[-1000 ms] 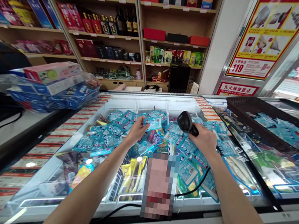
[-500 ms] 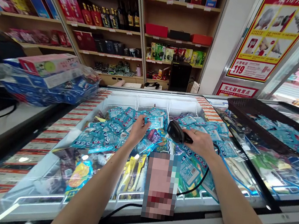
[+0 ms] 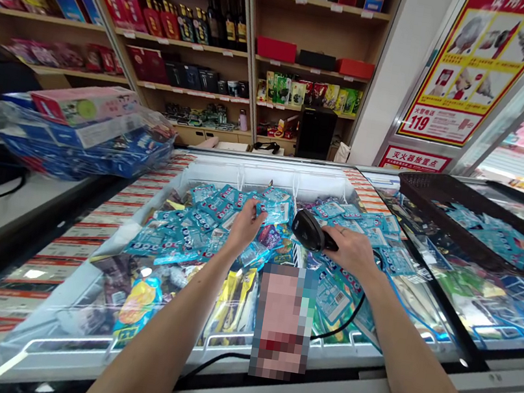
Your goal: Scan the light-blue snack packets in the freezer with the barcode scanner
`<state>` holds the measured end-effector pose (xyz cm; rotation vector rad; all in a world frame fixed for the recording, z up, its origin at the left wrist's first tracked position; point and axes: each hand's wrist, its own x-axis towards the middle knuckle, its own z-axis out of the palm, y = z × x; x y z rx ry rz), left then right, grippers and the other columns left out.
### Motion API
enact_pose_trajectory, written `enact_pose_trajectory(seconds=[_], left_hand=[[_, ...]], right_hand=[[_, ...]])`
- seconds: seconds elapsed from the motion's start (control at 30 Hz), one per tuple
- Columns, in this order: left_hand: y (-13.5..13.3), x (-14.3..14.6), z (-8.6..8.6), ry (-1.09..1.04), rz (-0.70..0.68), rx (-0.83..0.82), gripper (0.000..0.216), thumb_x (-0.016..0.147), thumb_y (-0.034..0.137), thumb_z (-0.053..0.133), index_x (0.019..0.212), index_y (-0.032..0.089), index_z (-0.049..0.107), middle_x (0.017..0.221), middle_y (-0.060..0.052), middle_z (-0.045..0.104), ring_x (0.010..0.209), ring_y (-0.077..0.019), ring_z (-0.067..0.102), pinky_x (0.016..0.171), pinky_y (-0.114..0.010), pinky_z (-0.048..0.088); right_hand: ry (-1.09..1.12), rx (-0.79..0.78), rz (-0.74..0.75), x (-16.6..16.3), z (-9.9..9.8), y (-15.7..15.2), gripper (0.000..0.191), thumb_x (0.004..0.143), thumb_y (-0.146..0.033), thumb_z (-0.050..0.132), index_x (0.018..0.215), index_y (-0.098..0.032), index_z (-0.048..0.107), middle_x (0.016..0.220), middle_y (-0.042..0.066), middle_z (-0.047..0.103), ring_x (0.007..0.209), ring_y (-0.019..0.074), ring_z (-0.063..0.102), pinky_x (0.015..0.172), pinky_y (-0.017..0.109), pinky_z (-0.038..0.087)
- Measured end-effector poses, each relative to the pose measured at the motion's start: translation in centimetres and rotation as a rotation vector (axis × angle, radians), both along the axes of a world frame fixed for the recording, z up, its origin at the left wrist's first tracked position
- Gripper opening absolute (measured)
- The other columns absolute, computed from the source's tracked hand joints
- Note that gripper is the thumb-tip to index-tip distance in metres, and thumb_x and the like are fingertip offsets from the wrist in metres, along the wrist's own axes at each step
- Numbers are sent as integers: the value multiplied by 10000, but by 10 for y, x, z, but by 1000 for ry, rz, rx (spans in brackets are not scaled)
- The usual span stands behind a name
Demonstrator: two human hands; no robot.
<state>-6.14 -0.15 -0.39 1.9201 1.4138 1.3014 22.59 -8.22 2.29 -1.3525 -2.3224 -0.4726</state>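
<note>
My left hand (image 3: pixel 247 224) is closed, pinching the edge of a light-blue packet (image 3: pixel 277 212) between thumb and fingers. A white label shows on the packet's upper face. In my right hand (image 3: pixel 349 252) is a black barcode scanner (image 3: pixel 308 231), its head pointing left towards that packet, a small gap between them. From the scanner a black cable (image 3: pixel 348 324) curves down to the front. Many similar blue packets (image 3: pixel 187 233) lie loose under and around both hands, over the chest freezer (image 3: pixel 240 177).
A brown basket (image 3: pixel 462 243) with blue packets stands at the right. Plastic-wrapped boxes (image 3: pixel 78 136) are stacked at the left. Yellow-wrapped items (image 3: pixel 228 306) lie behind a white wire rail near the front. Stocked shelves (image 3: pixel 181 43) line the back. A pixelated patch hides part of the front.
The view has shifted very slightly. Both hands keep almost the same places, still with the packet and the barcode scanner.
</note>
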Motion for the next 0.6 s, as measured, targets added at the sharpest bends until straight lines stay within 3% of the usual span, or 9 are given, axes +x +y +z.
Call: enact_pose_trajectory(seconds=[0.27,0.4,0.6], left_hand=[[-1,2,1,-14,0,1,262,813,332,523,1034,203,464,654,48,442,590,-111,447,569,-235,362],[-2,2,2,-76,-8,17,304,826,332,509,1095,204,450,754,15,536,665,-124,518,603,-239,413],[-5,-3,7,109,276,190,421,845,287,477,1248,179,417,1008,-85,566,926,-201,553,831,-352,445]], right_hand=[[-3,13,17,1,-1,0,365,841,-386,556,1164,-216,555,973,49,666,842,182,609,659,261,362],[20,44,-34,4,1,0,375,851,-388,532,1191,-230,547,989,46,668,845,183,608,668,266,363],[74,61,-249,15,3,2,396,821,-414,562,1182,-254,557,961,29,677,835,199,608,644,271,346]])
